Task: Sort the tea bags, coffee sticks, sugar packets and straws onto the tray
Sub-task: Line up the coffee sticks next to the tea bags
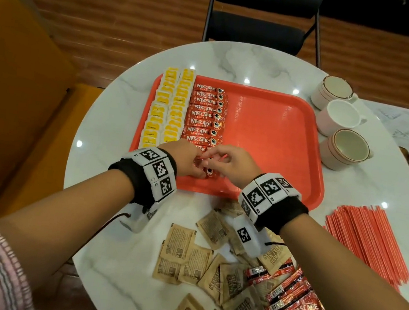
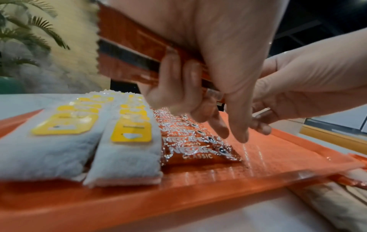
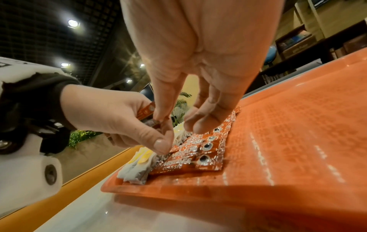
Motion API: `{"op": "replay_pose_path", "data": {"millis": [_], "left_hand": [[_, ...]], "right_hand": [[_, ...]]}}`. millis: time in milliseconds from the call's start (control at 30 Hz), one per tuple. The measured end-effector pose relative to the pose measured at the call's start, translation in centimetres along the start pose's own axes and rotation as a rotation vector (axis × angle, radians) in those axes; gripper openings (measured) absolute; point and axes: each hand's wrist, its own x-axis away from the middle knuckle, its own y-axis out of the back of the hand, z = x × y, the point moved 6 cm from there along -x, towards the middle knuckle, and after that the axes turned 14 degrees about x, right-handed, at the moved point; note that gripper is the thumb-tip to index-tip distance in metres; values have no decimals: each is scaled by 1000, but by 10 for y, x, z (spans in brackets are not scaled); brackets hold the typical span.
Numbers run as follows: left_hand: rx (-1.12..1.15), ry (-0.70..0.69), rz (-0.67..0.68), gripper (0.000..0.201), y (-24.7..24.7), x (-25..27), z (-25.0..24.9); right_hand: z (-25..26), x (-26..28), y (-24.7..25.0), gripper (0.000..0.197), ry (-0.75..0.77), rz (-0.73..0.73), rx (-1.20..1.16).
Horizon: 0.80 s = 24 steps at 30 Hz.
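Shiny red Nescafé coffee sticks (image 1: 204, 115)

Just beyond the fingertips (image 1: 204, 158) of both hands, the column of coffee sticks (image 1: 207, 115) and the tea bags (image 1: 168, 106) to its left cover the tray (image 1: 272, 137). To the right of the fingers the tray floor is bare up to its rim, where three cups (image 1: 341, 125) stand. Behind the wrists lie sugar packets (image 1: 186, 253) and straws (image 1: 368, 242).
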Motion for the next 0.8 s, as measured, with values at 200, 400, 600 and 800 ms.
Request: {"op": "replay_pose_path", "data": {"millis": [200,400,600,800], "left_hand": [[239,-53,31,16,2,13,-3],[675,33,19,4,15,30,12],[1146,107,-39,11,21,36,20],[1221,194,-92,17,20,39,21]], "right_hand": [[-5,7,6,12,-32,26,97],[-34,16,8,28,-276,130,-46],[-27,26,10,21,-224,87,-264],[-27,27,11,16,-217,48,-305]]}}
